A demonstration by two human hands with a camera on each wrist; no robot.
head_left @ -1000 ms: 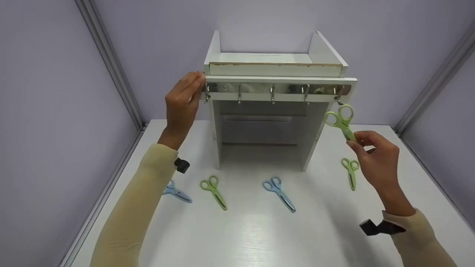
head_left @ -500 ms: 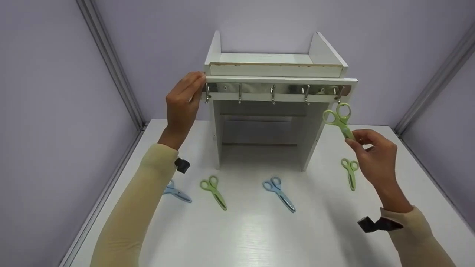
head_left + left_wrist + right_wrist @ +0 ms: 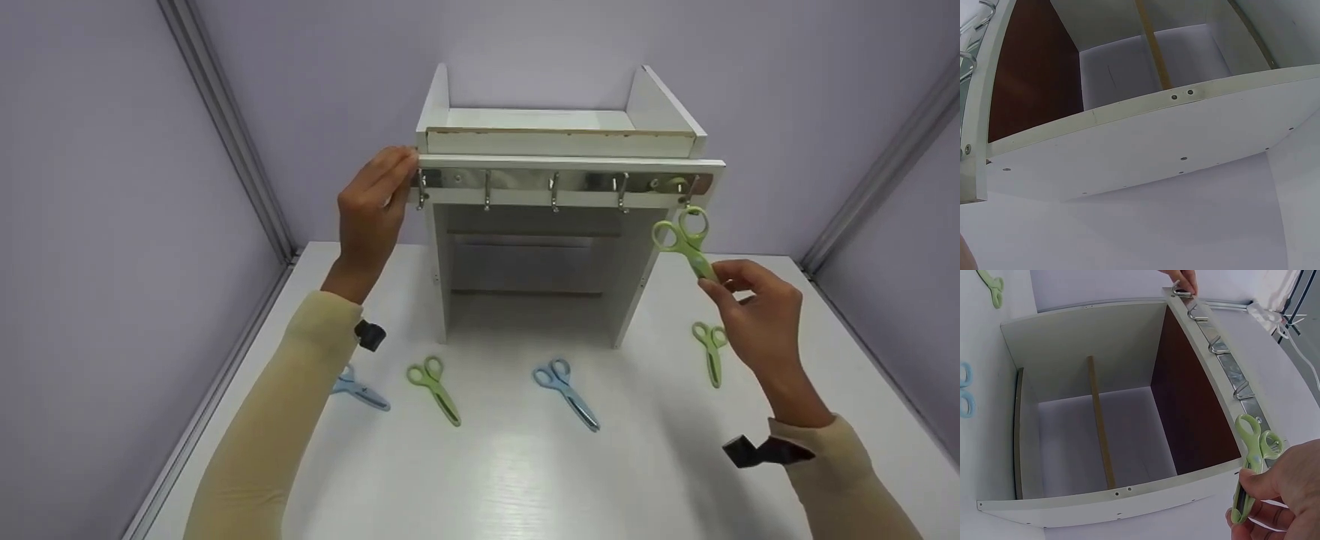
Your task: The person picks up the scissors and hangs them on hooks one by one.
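— What has the right hand [image 3: 757,315] got?

— Green scissors [image 3: 684,238], pinched by the blades between thumb and fingertips, handles up. One handle ring sits right at the last hook [image 3: 688,193] on the right end of the rail [image 3: 559,182]; whether it is truly over the hook is hard to judge from the head view.

— And the left hand [image 3: 371,210]?

— It rests against the left end of the rail, fingers fairly straight, on the corner of the white cabinet [image 3: 562,142]. It grips nothing that I can see.

— What lies on the table [image 3: 495,480]?

— Four more pairs in front of the cabinet: a blue pair [image 3: 358,390] by the left sleeve, a green one [image 3: 433,388], another blue one [image 3: 566,392], and a green pair [image 3: 710,349] just below the right hand.
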